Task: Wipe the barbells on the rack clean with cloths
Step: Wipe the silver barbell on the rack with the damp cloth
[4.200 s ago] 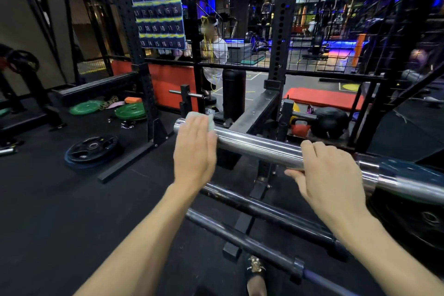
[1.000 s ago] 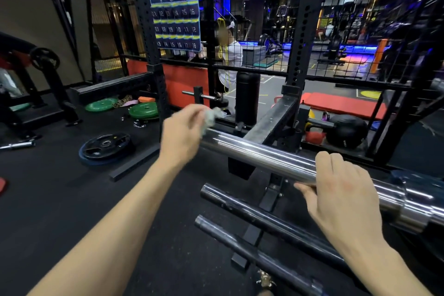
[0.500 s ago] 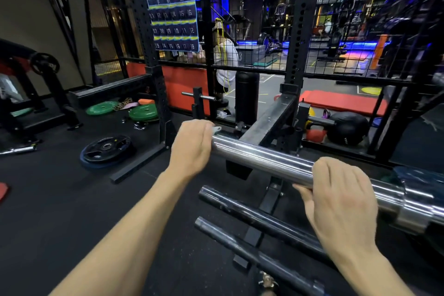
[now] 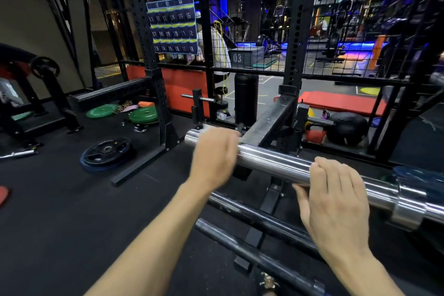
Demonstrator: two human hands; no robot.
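A thick chrome barbell sleeve [image 4: 271,161] lies across the rack, running from centre to the right edge. My left hand [image 4: 213,156], blurred by motion, wraps over the sleeve a little in from its free end. The cloth [image 4: 208,129] shows only as a pale sliver above the knuckles; the rest is hidden under the palm. My right hand [image 4: 336,194] grips the same sleeve further right, fingers over the top and thumb underneath, beside the collar [image 4: 408,209]. Two darker barbells [image 4: 264,218] [image 4: 252,255] lie on the rack below.
The black rack upright [image 4: 153,84] and its foot stand left of the sleeve end. Green plates [image 4: 144,115] and a black plate [image 4: 107,150] lie on the floor at left. A red kettlebell [image 4: 314,136] and a black ball [image 4: 348,128] sit behind. A person [image 4: 218,50] stands beyond the mesh.
My left hand lifted off the sleeve end with the cloth, came back onto the bar and slid right, baring the sleeve's tip. My right hand kept its grip.
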